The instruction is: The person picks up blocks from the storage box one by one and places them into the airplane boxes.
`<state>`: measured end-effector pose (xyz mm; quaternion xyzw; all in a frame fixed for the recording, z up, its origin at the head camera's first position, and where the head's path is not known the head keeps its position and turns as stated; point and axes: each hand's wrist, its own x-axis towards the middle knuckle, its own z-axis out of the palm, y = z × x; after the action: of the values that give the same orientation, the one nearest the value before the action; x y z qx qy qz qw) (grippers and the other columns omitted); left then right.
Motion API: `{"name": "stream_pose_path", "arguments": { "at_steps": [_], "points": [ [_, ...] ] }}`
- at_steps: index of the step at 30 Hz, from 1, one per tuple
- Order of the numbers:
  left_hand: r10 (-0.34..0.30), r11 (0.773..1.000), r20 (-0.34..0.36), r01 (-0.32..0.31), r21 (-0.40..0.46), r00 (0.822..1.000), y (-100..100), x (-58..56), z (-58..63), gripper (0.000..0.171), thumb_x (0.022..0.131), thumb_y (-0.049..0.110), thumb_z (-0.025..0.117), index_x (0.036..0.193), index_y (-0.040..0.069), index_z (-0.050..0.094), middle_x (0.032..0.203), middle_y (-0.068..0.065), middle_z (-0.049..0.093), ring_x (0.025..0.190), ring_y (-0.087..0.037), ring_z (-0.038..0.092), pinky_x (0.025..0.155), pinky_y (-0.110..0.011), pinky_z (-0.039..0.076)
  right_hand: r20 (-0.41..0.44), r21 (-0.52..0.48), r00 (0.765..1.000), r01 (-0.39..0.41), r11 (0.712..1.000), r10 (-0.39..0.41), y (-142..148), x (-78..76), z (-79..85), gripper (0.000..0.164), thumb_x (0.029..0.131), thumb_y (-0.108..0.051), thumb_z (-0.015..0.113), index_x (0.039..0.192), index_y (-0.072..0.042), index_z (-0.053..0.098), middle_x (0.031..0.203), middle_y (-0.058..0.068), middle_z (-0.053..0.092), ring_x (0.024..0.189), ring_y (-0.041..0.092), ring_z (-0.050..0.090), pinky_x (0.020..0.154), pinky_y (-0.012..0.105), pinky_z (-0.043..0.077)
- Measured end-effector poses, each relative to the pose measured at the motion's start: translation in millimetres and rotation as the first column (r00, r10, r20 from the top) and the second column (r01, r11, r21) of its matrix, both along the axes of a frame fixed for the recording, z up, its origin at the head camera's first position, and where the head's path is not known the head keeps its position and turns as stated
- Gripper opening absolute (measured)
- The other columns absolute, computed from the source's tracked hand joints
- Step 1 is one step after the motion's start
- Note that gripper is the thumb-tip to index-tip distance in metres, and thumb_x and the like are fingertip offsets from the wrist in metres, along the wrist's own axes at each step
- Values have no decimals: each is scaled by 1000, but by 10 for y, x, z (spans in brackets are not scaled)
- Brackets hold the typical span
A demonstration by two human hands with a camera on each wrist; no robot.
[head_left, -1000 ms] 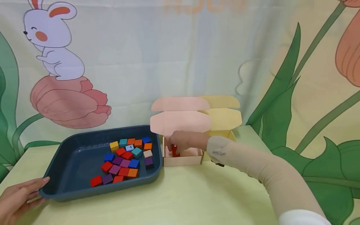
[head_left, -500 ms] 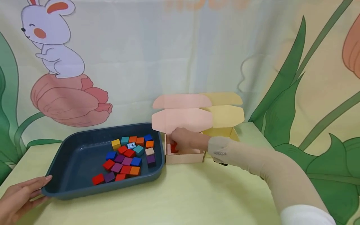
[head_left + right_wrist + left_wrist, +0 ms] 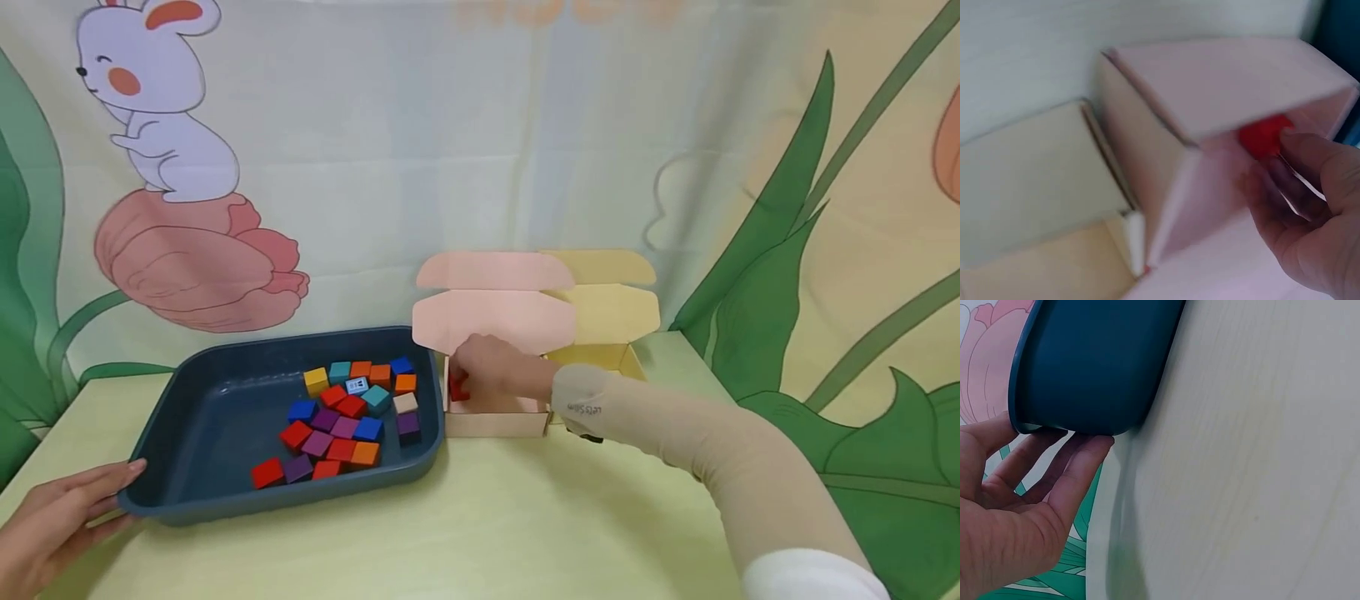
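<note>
In the head view my left hand (image 3: 63,517) holds the near left corner of a dark blue tray (image 3: 217,442). Its thumb lies over the rim; the left wrist view shows the other fingers against the tray's outer wall (image 3: 1097,381). Reaching into an open pink box (image 3: 495,425), my right hand (image 3: 491,367) pinches a red block (image 3: 457,387) near the box's left side. The right wrist view has the red block (image 3: 1263,135) at the thumb tip, partly hidden by the box wall. The contact of the other fingertips is blurred.
Several coloured blocks (image 3: 345,427) lie in the tray's right half, with a small white-labelled piece (image 3: 357,385) among them. An open yellow box (image 3: 611,312) stands right of the pink one, both lids raised. A printed cloth (image 3: 360,167) hangs behind the table.
The right hand has shifted the red block left and slightly back inside the pink box. The left hand keeps its place on the tray. The head view has shifted a little.
</note>
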<state>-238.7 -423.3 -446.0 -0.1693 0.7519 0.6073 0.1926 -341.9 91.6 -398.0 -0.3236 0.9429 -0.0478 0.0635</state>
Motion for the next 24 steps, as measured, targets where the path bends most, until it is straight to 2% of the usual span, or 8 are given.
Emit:
{"name": "stream_pose_path", "arguments": {
  "at_steps": [1,4,8,11,13,18,21,24],
  "points": [
    [-12,1000,-2,12,0,1000,10,-12,6,94,100,50,61,158,-7,13,163,-31,-8,76,8,58,84,-30,64,-4,7,1000,13,1000,-13,-6,-12,51,10,94,-14,75,102,-12,79,95,-1,73,88,17,63,85,24,58],
    [-38,999,-23,38,-3,999,35,-50,16,93,100,50,61,156,-10,16,163,-32,-5,79,8,60,84,-29,64,-27,3,999,28,1000,-28,-47,-69,237,13,96,-10,72,108,-11,79,103,1,74,95,18,64,91,27,58],
    [-42,999,-75,43,10,996,54,-88,30,57,100,47,63,140,6,57,163,-33,-1,83,6,64,83,-29,64,-23,-2,1000,7,1000,-7,-267,-157,522,18,97,-12,72,114,-11,76,110,1,73,99,17,64,92,25,58],
    [-33,999,-90,35,25,995,53,-104,58,42,101,46,63,126,13,67,163,-34,-2,82,7,63,82,-29,64,-10,14,1000,-27,1000,28,-585,-226,680,21,99,-15,69,118,-10,74,112,1,71,100,16,62,89,23,57],
    [-34,999,-87,36,27,996,44,-102,79,46,101,46,61,131,10,64,163,-34,-3,81,8,62,81,-28,64,-5,32,998,-63,998,63,-840,-274,736,22,100,-15,68,120,-10,74,113,1,71,100,16,61,89,22,55],
    [-31,998,-76,34,44,997,21,-71,83,35,102,45,60,125,19,68,163,-33,-6,81,7,62,83,-28,63,16,103,988,-157,982,156,-1469,-450,666,25,102,-17,65,125,-14,72,119,-2,69,105,13,60,90,18,54],
    [-16,998,-60,19,52,998,10,-51,64,35,101,46,62,125,20,68,163,-32,-8,79,7,62,85,-29,63,65,156,985,-170,973,162,-1782,-528,567,29,101,-20,67,130,-17,70,125,-3,67,111,11,60,93,16,53],
    [0,998,-40,2,56,999,-11,-29,41,54,99,47,64,139,11,58,163,-31,-8,79,7,62,84,-30,64,118,195,982,-166,967,145,-2016,-547,467,35,100,-21,69,135,-19,67,132,-4,65,117,10,59,97,17,53]
  ]
}}
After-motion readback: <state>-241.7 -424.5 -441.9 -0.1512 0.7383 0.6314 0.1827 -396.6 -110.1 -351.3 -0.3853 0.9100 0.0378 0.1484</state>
